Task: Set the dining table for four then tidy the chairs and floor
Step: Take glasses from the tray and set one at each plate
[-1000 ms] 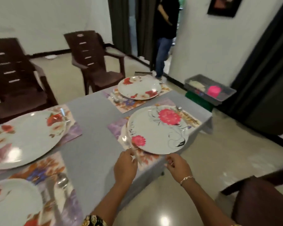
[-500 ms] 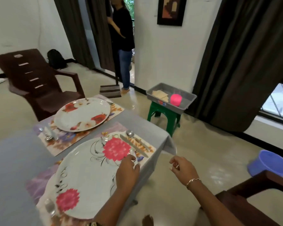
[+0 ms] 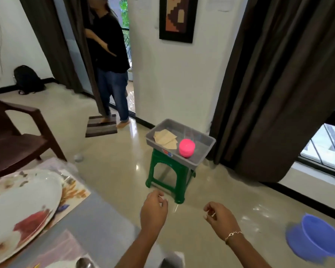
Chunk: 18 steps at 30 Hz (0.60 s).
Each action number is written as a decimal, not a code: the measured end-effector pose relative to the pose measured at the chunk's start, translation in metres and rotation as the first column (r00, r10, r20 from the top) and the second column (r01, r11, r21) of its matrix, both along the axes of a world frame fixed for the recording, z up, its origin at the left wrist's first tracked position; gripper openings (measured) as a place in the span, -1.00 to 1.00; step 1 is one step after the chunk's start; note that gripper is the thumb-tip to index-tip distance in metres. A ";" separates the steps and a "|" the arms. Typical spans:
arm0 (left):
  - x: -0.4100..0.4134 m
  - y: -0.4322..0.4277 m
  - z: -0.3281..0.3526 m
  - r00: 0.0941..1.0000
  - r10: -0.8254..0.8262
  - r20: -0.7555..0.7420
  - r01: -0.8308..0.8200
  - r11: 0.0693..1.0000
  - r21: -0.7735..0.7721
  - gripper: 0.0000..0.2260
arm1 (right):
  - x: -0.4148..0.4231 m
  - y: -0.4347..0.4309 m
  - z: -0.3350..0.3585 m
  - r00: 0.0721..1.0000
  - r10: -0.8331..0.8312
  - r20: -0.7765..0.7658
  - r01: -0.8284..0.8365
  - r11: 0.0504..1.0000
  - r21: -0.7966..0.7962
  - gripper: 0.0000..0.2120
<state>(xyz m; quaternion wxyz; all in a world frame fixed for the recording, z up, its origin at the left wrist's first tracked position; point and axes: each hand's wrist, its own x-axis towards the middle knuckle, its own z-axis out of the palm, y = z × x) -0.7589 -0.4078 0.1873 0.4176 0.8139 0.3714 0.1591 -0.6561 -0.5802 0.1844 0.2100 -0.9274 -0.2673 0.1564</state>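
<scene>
My left hand (image 3: 153,211) and my right hand (image 3: 219,216) hang in the air over the floor, past the table's corner, fingers loosely curled and holding nothing. A grey tray (image 3: 203,149) sits on a green stool (image 3: 169,180) ahead of them; it holds folded beige napkins (image 3: 165,139) and a pink cup (image 3: 187,147) turned upside down. At the left, a floral plate (image 3: 21,207) lies on a flowered placemat (image 3: 75,190) on the grey table (image 3: 101,227). A spoon (image 3: 84,263) shows at the bottom edge.
A brown plastic chair (image 3: 14,136) stands left of the table. A person (image 3: 108,60) stands in the doorway by a striped mat (image 3: 101,128). A blue basin (image 3: 315,236) lies on the floor at right. Dark curtains (image 3: 278,84) hang along the wall.
My view has swung right, away from the table toward the stool and tray. Both hands have left the plate and the table's edge and now hang free in front of the stool.
</scene>
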 end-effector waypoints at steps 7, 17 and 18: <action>0.149 0.003 -0.019 0.996 -0.042 -0.083 0.039 0.999 -0.033 -0.87 | 0.145 0.010 -0.021 1.000 0.012 -0.025 -0.012 1.000 0.029 -0.69; 0.335 0.007 -0.022 0.982 -0.027 -0.185 0.008 0.994 -0.105 -0.98 | 0.359 0.021 -0.015 0.995 0.084 -0.059 -0.084 0.996 0.004 -0.79; 0.349 0.012 -0.023 0.982 -0.023 -0.186 0.003 0.995 -0.104 -0.98 | 0.376 0.028 -0.014 0.995 0.078 -0.067 -0.078 0.997 0.007 -0.82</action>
